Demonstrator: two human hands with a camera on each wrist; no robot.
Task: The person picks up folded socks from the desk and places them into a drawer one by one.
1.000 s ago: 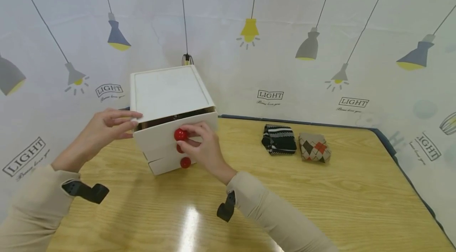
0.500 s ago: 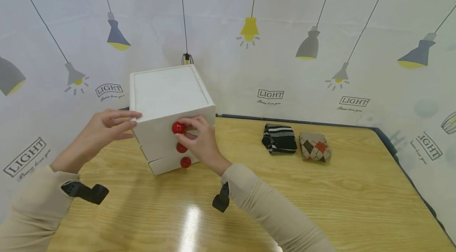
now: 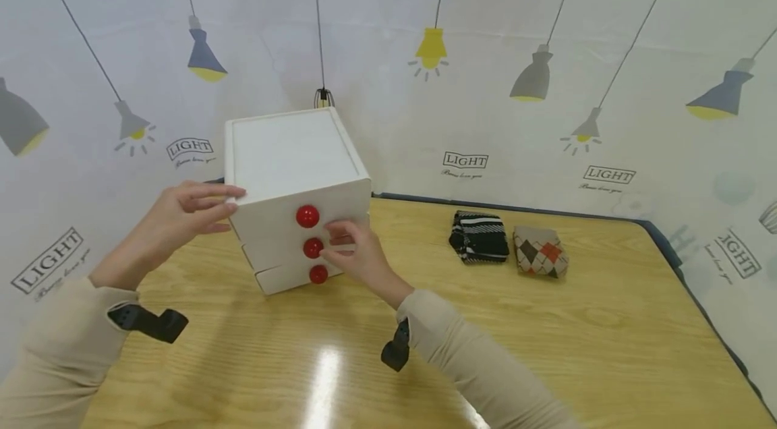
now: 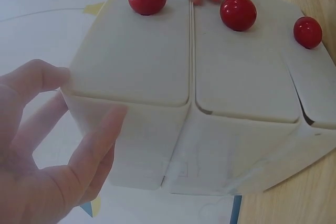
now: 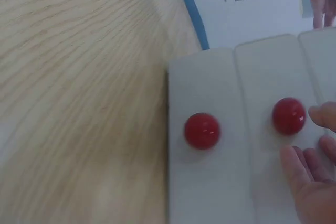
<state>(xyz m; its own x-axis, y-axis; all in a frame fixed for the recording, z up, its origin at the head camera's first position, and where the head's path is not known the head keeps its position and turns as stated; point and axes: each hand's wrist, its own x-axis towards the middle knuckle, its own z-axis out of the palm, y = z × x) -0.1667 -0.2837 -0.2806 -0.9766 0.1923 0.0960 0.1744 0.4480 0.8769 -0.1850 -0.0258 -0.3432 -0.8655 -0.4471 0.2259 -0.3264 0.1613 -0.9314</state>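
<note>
A white drawer cabinet (image 3: 291, 149) stands on the table with three drawers, each with a round red knob. All three drawer fronts sit in. My left hand (image 3: 188, 213) holds the cabinet's upper left front corner, fingers on the top edge and thumb against the side (image 4: 139, 140). My right hand (image 3: 364, 257) is at the middle knob (image 3: 313, 247), thumb and fingers spread apart beside it. In the right wrist view a gap shows between the fingertips (image 5: 317, 114) and that knob. Above is the top knob (image 3: 307, 216); below is the bottom knob (image 3: 318, 274).
To the right on the wooden table (image 3: 516, 341) lie a folded black-and-white patterned sock bundle (image 3: 479, 237) and a folded beige argyle sock bundle (image 3: 540, 252). A light curtain (image 3: 388, 119) printed with lamps hangs behind the table.
The top drawer, slightly out a second ago, has been pushed in by the right hand. That hand has let go of the top knob and moved down to the middle one.
</note>
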